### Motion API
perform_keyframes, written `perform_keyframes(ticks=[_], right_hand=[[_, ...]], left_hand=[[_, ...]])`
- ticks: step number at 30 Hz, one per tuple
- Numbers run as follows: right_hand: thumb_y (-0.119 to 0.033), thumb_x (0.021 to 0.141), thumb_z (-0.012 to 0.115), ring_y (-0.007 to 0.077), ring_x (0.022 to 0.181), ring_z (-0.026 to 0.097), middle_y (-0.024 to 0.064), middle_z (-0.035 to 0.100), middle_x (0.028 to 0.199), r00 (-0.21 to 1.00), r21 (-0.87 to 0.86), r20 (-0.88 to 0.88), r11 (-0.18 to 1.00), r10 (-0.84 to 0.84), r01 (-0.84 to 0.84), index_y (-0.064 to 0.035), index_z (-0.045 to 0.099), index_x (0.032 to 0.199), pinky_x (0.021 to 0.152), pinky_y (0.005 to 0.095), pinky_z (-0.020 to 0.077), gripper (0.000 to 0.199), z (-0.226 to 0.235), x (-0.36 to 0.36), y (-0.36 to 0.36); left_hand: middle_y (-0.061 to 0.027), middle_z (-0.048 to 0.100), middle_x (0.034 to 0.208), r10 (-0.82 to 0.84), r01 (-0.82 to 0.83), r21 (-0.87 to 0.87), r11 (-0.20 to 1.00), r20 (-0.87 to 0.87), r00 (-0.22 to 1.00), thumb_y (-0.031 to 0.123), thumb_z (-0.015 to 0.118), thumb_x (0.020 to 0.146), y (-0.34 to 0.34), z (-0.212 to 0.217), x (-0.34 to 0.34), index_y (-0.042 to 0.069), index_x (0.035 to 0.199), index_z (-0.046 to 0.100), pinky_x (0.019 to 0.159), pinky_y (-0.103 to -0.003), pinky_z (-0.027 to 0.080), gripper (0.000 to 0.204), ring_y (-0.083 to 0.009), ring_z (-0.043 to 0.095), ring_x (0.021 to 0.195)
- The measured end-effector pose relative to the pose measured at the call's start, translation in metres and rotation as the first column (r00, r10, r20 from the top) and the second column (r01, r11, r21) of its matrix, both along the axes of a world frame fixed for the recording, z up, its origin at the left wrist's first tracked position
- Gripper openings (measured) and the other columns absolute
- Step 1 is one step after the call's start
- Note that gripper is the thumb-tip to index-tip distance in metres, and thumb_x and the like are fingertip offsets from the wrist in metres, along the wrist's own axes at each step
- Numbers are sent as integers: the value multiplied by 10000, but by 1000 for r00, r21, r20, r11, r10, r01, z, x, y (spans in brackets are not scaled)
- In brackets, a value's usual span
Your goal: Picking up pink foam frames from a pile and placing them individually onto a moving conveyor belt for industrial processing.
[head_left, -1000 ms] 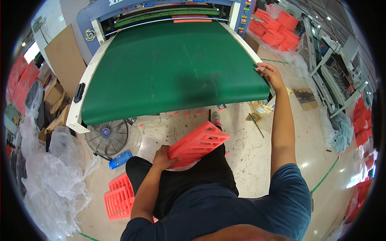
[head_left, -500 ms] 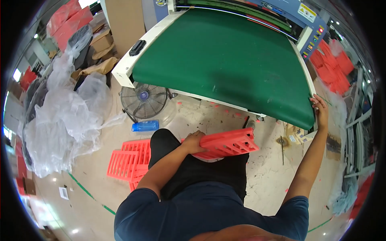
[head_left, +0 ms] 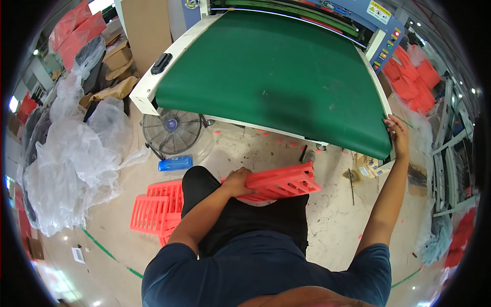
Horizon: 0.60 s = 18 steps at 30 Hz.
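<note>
Across my lap lies a stack of red slotted foam panels (head_left: 281, 182), tilted on edge and reaching over to the right. My left hand (head_left: 238, 182) is closed over the stack's left end. At the right front corner of a green conveyor belt (head_left: 286, 77), my right hand (head_left: 399, 135) touches the white side rail (head_left: 381, 94). Its fingers are slightly bent and apart, with no object seen in them. More red slotted panels (head_left: 149, 214) are piled low beside my left leg.
A floor fan (head_left: 172, 131) and a blue bottle (head_left: 175, 163) are on the floor below the belt's left front. Clear plastic sheeting (head_left: 76, 174) heaps up at left. The blue machine housing (head_left: 386, 51) stands behind the belt; red bundles (head_left: 413, 82) and metal racking (head_left: 450, 148) are at right.
The whole view has shifted slightly, so the belt and floor things appear a little further left. Both hands keep their places on the panels and the rail.
</note>
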State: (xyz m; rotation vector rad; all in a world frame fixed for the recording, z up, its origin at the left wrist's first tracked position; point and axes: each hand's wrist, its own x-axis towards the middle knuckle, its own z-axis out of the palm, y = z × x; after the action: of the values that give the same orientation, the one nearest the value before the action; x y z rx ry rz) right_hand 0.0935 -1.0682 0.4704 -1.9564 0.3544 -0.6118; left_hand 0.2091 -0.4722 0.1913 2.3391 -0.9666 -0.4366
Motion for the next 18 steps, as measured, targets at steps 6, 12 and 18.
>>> perform_keyframes(ticks=[6,12,18], right_hand=[[-224,964,598,27,788,534,-15,732,1077,1000,-15,-15,1000,-9,9,-55,658,1276,559,147,291,360,1,-1,3],[-214,971,579,34,793,537,-11,734,1078,1000,-23,-9,1000,3,-3,-49,652,1285,559,146,298,362,3,-2,5],[-195,968,566,36,801,543,-5,736,1092,1000,-24,-1,1000,0,0,-44,651,1286,561,144,305,362,3,0,5]], left_hand=[[-170,592,1259,-3,3,9,1000,13,1000,481,850,678,0,-2,-1,69,1282,591,1047,-460,424,776,-349,564,1214],[-165,589,1266,9,-10,28,1000,9,1000,478,850,677,-1,4,-2,59,1263,595,1038,-454,436,763,-353,579,1187],[-168,589,1262,12,-13,29,999,19,1000,480,855,669,-1,-2,1,39,1244,595,1017,-446,451,769,-362,585,1170]])
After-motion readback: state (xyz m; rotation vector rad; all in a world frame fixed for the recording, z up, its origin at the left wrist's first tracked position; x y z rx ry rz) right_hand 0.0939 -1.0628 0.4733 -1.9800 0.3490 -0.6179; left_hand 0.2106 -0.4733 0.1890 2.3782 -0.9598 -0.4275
